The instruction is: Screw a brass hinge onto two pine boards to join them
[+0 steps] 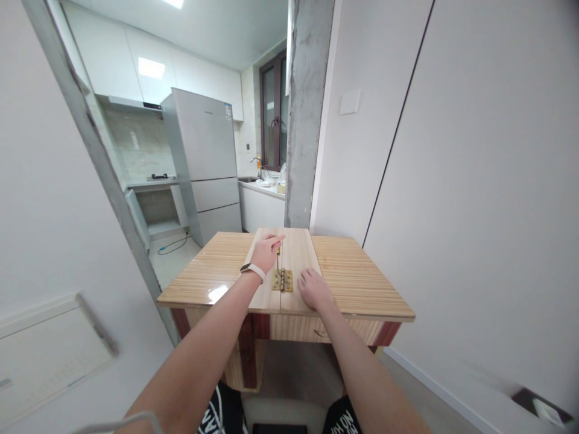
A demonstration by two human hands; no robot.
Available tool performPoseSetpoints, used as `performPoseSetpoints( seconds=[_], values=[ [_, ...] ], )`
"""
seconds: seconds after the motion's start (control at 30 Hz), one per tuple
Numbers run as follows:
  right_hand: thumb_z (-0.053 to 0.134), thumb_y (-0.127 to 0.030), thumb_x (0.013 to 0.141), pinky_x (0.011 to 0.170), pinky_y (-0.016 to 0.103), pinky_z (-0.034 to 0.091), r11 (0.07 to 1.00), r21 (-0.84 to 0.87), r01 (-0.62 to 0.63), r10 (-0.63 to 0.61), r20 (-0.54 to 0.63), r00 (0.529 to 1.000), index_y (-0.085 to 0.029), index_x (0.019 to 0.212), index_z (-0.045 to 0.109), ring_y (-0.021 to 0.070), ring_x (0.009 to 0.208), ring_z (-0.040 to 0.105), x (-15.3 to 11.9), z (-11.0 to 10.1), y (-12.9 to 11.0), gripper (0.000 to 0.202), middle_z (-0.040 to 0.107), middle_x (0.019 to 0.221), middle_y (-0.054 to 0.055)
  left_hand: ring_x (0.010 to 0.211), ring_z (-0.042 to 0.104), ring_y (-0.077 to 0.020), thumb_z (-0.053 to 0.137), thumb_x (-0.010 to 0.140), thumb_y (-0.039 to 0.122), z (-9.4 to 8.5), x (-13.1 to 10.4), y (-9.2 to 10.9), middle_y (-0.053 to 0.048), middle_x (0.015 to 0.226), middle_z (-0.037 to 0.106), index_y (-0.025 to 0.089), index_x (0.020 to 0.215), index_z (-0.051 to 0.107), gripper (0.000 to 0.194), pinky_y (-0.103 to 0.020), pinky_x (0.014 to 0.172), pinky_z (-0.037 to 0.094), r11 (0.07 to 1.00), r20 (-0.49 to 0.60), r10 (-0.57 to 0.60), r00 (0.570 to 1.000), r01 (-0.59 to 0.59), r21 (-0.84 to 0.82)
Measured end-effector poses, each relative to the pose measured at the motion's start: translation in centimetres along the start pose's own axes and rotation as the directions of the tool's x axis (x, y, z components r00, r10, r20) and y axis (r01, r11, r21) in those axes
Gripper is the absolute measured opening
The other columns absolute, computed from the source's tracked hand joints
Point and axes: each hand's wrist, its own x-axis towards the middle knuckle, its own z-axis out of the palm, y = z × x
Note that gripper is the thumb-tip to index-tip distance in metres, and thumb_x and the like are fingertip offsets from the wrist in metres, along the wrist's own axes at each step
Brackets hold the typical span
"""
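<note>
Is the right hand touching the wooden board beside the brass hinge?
Touching: the head view shows the right hand lying flat on the wooden board, beside the brass hinge.

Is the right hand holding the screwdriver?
No, the right hand lies flat on the wooden board beside the brass hinge, while the left hand grips the screwdriver.

Hinge on boards, atop table
</note>
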Motion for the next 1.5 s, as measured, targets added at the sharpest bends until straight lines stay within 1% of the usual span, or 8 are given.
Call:
performPoseSetpoints(
  seconds=[0.13,0.33,0.43,0.63,0.9,0.97,1.17,1.5],
  values=[
    [0.038,-0.041,0.105,0.109,0.035,0.032,1.0,0.002,-0.012,0.012,0.009,1.0,-0.021,0.121,0.065,0.0233,0.125,0.05,0.0,-0.2,0.0,0.037,0.062,0.129,0.013,0.099,0.069,-0.0188,0.056,0.099,0.022,-0.1,0.1,-0.5,-0.006,0.11,0.072,0.024,0.123,0.075,0.031,-0.034,0.097,0.057,1.0,0.018,-0.004,1.0,0.004,0.021],
    [0.039,-0.04,0.105,0.11,0.035,0.032,1.0,-0.006,-0.014,0.014,0.023,1.0,-0.022,0.119,0.065,0.0227,0.124,0.051,-0.1,-0.5,-0.1,0.035,0.062,0.128,0.012,0.132,0.058,-0.0204,0.041,0.101,0.011,0.0,-0.1,-0.7,-0.008,0.142,0.063,0.021,0.138,0.064,0.045,-0.041,0.117,0.045,0.997,0.047,0.074,0.996,-0.073,-0.016],
    [0.039,-0.041,0.105,0.109,0.035,0.033,1.0,-0.001,-0.013,0.013,0.018,1.0,-0.022,0.117,0.065,0.0228,0.122,0.052,-0.1,-0.4,0.0,0.035,0.063,0.126,0.012,0.138,0.054,-0.0205,0.039,0.1,0.009,0.1,-0.2,-0.5,-0.008,0.148,0.058,0.02,0.137,0.064,0.047,-0.042,0.121,0.042,0.997,0.05,0.069,0.996,-0.068,-0.021],
    [0.036,-0.041,0.105,0.109,0.035,0.034,1.0,0.004,0.0,0.0,0.003,1.0,-0.021,0.115,0.065,0.0231,0.121,0.053,0.0,-0.2,0.1,0.037,0.063,0.124,0.013,0.12,0.066,-0.02,0.044,0.1,0.01,-0.1,0.2,0.2,-0.006,0.129,0.071,0.021,0.126,0.07,0.039,-0.04,0.111,0.051,0.998,0.078,0.054,0.995,-0.051,-0.042],
    [0.037,-0.041,0.105,0.109,0.036,0.034,1.0,0.002,-0.01,0.01,0.01,1.0,-0.022,0.114,0.066,0.0232,0.122,0.052,0.0,-0.2,0.1,0.036,0.062,0.126,0.012,0.105,0.071,-0.0195,0.056,0.098,0.018,-0.2,0.1,0.3,-0.006,0.119,0.074,0.022,0.118,0.074,0.027,-0.035,0.096,0.059,0.997,0.051,-0.036,0.998,0.04,-0.069],
    [0.038,-0.04,0.104,0.11,0.037,0.034,1.0,0.006,-0.016,0.016,0.02,1.0,-0.023,0.116,0.066,0.0235,0.123,0.051,0.0,-0.2,0.1,0.035,0.062,0.127,0.012,0.106,0.07,-0.0197,0.056,0.099,0.02,-0.3,0.1,0.4,-0.007,0.12,0.074,0.022,0.119,0.075,0.028,-0.036,0.097,0.059,0.998,0.048,-0.018,0.999,0.021,-0.059],
    [0.038,-0.039,0.104,0.109,0.038,0.034,1.0,-0.002,-0.018,0.018,0.02,1.0,-0.022,0.118,0.066,0.0244,0.124,0.051,0.0,-0.4,-0.1,0.035,0.061,0.129,0.013,0.133,0.059,-0.0205,0.045,0.102,0.017,0.1,-0.1,0.6,-0.007,0.142,0.064,0.021,0.132,0.068,0.038,-0.042,0.119,0.045,0.998,0.023,0.043,0.999,-0.042,-0.048],
    [0.038,-0.039,0.105,0.108,0.035,0.035,1.0,-0.003,0.001,-0.001,0.009,1.0,-0.021,0.113,0.066,0.0241,0.119,0.052,0.0,-0.5,-0.2,0.035,0.063,0.122,0.013,0.11,0.069,-0.0204,0.05,0.098,0.01,-0.1,0.2,1.5,-0.005,0.12,0.074,0.023,0.122,0.072,0.035,-0.038,0.103,0.055,0.998,0.033,0.023,0.999,-0.021,-0.052]
  ],
)
